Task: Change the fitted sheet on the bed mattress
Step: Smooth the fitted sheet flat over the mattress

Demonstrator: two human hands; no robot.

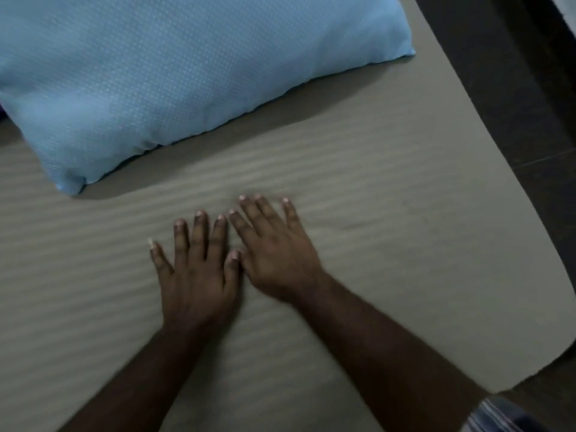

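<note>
Grey-beige striped cloth is filling the view, and that is the fitted sheet (389,219), lying stretched over the mattress and wrapping down at its rounded corner on the right, beside the dark floor (536,126). Both hands are lying flat on it, side by side and touching at the thumbs: the left hand (196,272) is spreading its fingers straight toward the pillow (174,67), and the right hand (277,254) is angling slightly leftward, fingers (265,213) likewise extended. Neither of the 2 is gripping anything; palms are pressing down, which reads as smoothing the fabric outward from the middle (a judgement, since the blur hints at motion but proves little). The pale blue pillow is sitting at the head end, well apart from the fingertips, its lower edge resting on the sheet. Faint ripples are running across the cloth near the hands, so flattening looks like the step in hand. Whether this is the fresh sheet or the old one, nothing here is saying. A striped sleeve (498,413) is peeking in at lower right.
</note>
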